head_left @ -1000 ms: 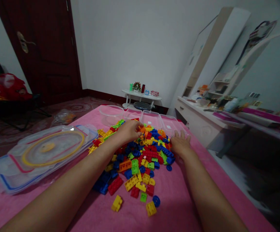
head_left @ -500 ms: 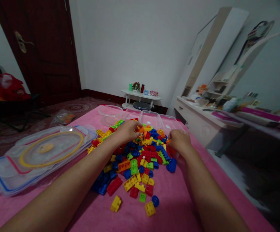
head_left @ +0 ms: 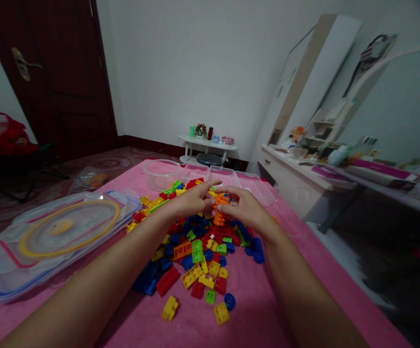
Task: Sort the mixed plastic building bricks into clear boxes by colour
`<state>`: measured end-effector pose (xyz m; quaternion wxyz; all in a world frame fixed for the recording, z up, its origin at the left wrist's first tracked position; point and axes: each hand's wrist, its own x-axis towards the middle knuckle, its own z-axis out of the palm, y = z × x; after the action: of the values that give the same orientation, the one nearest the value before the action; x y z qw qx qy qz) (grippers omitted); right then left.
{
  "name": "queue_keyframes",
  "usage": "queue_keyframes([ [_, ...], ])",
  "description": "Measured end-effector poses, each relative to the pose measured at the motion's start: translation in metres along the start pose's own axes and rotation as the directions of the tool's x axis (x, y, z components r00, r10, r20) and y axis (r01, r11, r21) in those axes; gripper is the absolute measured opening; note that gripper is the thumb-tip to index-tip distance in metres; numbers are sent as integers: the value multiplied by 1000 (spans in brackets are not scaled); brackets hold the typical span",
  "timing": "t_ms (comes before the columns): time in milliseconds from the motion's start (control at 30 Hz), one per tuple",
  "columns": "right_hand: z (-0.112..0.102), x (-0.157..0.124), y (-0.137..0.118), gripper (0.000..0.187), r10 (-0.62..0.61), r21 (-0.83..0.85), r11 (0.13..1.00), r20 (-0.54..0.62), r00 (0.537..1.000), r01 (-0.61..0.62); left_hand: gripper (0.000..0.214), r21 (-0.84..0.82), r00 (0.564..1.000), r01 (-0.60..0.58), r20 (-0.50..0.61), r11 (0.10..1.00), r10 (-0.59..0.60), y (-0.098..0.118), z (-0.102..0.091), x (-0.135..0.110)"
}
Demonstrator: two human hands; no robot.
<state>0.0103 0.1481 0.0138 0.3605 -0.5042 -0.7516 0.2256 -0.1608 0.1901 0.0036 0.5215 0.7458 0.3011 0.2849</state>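
Over a pile of coloured toy building bricks (head_left: 197, 251), both hands meet around some orange building bricks (head_left: 220, 217). My left hand (head_left: 191, 200) pinches them from the left between thumb and curled fingers, with its index finger stretched out. From the right, my right hand (head_left: 248, 208) is closed on the same orange bricks, thumb in front. How many orange bricks there are, and whether they are joined, I cannot tell. Red, blue, yellow and green bricks lie under and in front of the hands.
A round clear tub (head_left: 159, 179) and several clear rectangular boxes (head_left: 194, 170) stand along the far edge of the pink-covered table (head_left: 261, 309). Stacked clear lids (head_left: 65, 232) lie at the left. A white dresser (head_left: 290, 169) stands to the right, beyond the table.
My right hand has moved left from the right side of the pile to meet my left hand. Orange bricks are now held between them, lifted above the pile. The view has shifted slightly.
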Motion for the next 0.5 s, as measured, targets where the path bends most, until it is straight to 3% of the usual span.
queue_keyframes([
  [100,-8,1,-1,39,43,-9,999,-82,996,-44,72,-32,1000,-20,-15,999,19,-1,-1,2],
  [200,-37,0,5,40,72,-187,973,-328,942,-139,64,78,994,-29,-103,997,37,-4,-13,5],
  [267,-63,-4,15,42,73,-355,896,-471,879,-265,50,276,976,-29,-198,961,87,-7,-25,7],
  [367,-96,-13,38,44,119,-548,707,-531,839,-447,33,540,951,-4,-259,842,171,-8,-37,6],
  [433,-109,-19,52,48,222,-594,596,-525,822,-540,29,616,955,15,-241,788,170,-5,-36,4],
  [500,-114,-21,62,54,274,-612,554,-506,818,-564,27,631,977,-5,-161,776,138,0,-27,2],
])
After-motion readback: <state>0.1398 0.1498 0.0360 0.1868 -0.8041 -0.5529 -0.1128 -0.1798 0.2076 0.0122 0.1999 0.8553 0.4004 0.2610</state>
